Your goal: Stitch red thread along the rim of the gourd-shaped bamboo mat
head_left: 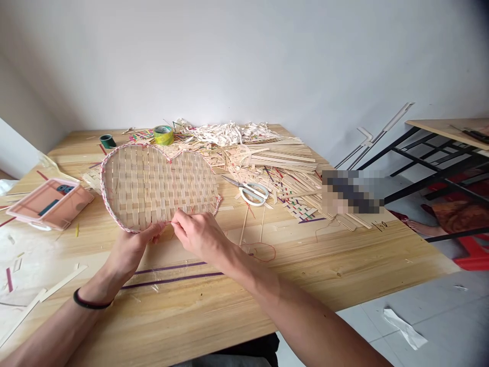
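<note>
A heart-shaped woven bamboo panel [156,186] is held up tilted over the table, its rim partly bound with a red-and-white braided edging [104,191]. My left hand [133,244] grips its lower edge, thumb in front and the other fingers mostly hidden behind. Just right of that thumb, my right hand [194,229] is closed in a pinch at the same edge; what lies between its fingertips is too small to make out. The loose end of the braid hangs at the panel's right side. White-handled scissors [254,193] lie to the right of the panel.
Heaped bamboo strips [278,158] and pale shavings [233,133] cover the back of the wooden table [305,285]. A tape roll [163,135] and green thread spool [107,141] stand behind the panel. At left sits a pink box [51,204]. Purple strips [175,278] lie in front.
</note>
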Motion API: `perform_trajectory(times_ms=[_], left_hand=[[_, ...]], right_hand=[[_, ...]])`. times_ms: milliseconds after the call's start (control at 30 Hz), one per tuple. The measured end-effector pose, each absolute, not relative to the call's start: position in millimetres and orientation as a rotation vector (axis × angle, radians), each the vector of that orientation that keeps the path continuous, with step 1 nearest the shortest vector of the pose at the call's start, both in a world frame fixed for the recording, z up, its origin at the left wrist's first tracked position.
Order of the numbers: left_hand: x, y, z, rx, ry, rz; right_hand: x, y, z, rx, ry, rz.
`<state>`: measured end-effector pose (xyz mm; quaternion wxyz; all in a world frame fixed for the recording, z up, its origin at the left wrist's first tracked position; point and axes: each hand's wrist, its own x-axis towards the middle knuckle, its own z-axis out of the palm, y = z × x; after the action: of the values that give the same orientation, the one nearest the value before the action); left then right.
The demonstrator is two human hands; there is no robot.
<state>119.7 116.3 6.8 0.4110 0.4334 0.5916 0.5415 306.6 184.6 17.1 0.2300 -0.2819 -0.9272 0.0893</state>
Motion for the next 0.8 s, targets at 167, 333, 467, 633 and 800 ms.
perform_trajectory(times_ms=[167, 333, 467, 633, 800], left_hand=[[122.0, 117.3, 8.6, 1.109, 1.518, 1.358], [125.2, 117.5, 13.9, 1.152, 1.570, 1.334], [129.8, 116.3, 22.0, 1.209, 1.609, 1.293], [130.3, 116.0, 26.5, 1.199, 1.612, 1.358], [124.2, 117.7, 19.9, 1.149, 1.608, 1.384]], right_hand=[[304.8, 183.4, 22.3, -0.818, -2.628, 0.238], [303.7, 182.5, 23.3, -0.843, -2.660, 0.239], [302.4, 181.8, 20.1, -0.840, -2.662, 0.225], [301.7, 182.1, 14.7, -0.804, -2.508, 0.287], [304.6, 183.5, 13.6, -0.733, -2.362, 0.335]])
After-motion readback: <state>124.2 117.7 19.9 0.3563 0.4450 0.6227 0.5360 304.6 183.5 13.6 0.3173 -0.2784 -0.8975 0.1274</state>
